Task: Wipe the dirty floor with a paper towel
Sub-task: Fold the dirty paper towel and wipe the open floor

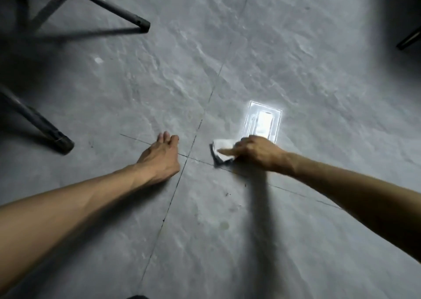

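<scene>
Paper towel (222, 147) pressed to the floor (136, 207) beside the tile cross.
Smudges (224, 224) lie nearest, on the near side of the right hand (255, 150), which clamps the crumpled wad under curled fingers and thumb, paper poking out leftward; the left hand (160, 157) rests flat, loose-fingered, empty, just left; chair legs (141, 24) stand farther off.

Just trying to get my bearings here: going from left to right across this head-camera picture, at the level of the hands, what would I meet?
Chair leg → left hand, flat on the floor → paper towel → right hand, gripping the towel.
</scene>
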`<state>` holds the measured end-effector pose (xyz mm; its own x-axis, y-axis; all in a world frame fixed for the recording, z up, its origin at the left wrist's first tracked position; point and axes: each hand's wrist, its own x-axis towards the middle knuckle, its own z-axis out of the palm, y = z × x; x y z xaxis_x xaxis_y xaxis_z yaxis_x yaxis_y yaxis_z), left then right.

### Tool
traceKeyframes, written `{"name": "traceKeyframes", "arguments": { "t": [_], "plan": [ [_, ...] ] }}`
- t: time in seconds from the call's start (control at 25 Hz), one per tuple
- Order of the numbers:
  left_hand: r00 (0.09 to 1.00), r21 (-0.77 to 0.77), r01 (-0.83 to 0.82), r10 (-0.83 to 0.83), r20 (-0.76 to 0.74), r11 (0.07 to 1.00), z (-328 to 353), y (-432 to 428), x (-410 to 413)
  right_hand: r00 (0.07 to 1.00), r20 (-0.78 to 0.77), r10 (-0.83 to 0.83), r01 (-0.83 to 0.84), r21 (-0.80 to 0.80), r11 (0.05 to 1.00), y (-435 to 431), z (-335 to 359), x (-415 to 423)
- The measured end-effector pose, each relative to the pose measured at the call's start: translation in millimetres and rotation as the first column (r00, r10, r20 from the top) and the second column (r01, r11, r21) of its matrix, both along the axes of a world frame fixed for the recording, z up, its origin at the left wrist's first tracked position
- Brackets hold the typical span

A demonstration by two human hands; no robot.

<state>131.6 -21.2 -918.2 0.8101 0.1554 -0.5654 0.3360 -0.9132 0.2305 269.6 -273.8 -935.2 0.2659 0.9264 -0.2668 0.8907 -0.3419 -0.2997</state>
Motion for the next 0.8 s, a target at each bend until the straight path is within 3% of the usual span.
{"name": "traceKeyframes", "arguments": {
  "t": [0.12, 0.2, 0.32, 0.4, 0.48, 0.52, 0.56, 0.6, 0.68, 0.72, 0.8],
  "plan": [
    [0.995, 0.056, -0.089, 0.091, -0.043, 0.994, -4, -17, 8, 0.889, 0.064, -0.454, 0.452, 0.045, 0.891, 17, -1, 58],
    [0.992, 0.102, -0.119, 0.113, 0.062, 0.988, -8, -26, 12, 0.855, 0.03, -0.518, 0.514, 0.082, 0.854, 17, -13, 36],
    [0.961, 0.044, 0.006, -0.018, 0.276, 0.999, -14, -37, 23, 0.978, -0.028, -0.209, 0.211, 0.15, 0.966, -15, -28, -62],
    [0.955, 0.01, 0.099, -0.098, 0.279, 0.995, -15, -40, 30, 0.996, -0.086, -0.007, 0.02, 0.143, 0.989, -37, -27, -99],
    [0.96, 0.001, 0.145, -0.141, 0.242, 0.989, -17, -44, 29, 0.995, -0.058, 0.086, -0.079, 0.11, 0.991, -44, -25, -86],
    [0.963, -0.017, 0.146, -0.138, 0.232, 0.989, -16, -45, 26, 1.0, -0.014, 0.027, -0.026, 0.07, 0.997, -40, -24, -74],
    [0.965, -0.046, 0.127, -0.113, 0.235, 0.991, -15, -44, 22, 0.99, 0.043, -0.137, 0.135, 0.046, 0.99, -30, -24, -61],
    [0.965, -0.078, 0.091, -0.069, 0.252, 0.993, -14, -39, 16, 0.928, 0.089, -0.361, 0.358, 0.048, 0.933, -15, -25, -46],
    [0.953, -0.104, 0.031, 0.002, 0.304, 0.994, -11, -26, 5, 0.704, 0.144, -0.695, 0.693, 0.074, 0.718, 24, -25, -19],
    [0.95, -0.106, 0.008, 0.025, 0.312, 0.994, -9, -17, -1, 0.656, 0.144, -0.741, 0.738, 0.083, 0.67, 43, -25, -17],
    [0.963, -0.099, -0.014, 0.04, 0.268, 0.995, -7, -2, -14, 0.77, 0.106, -0.629, 0.623, 0.083, 0.777, 65, -24, -35]
  ]
}}
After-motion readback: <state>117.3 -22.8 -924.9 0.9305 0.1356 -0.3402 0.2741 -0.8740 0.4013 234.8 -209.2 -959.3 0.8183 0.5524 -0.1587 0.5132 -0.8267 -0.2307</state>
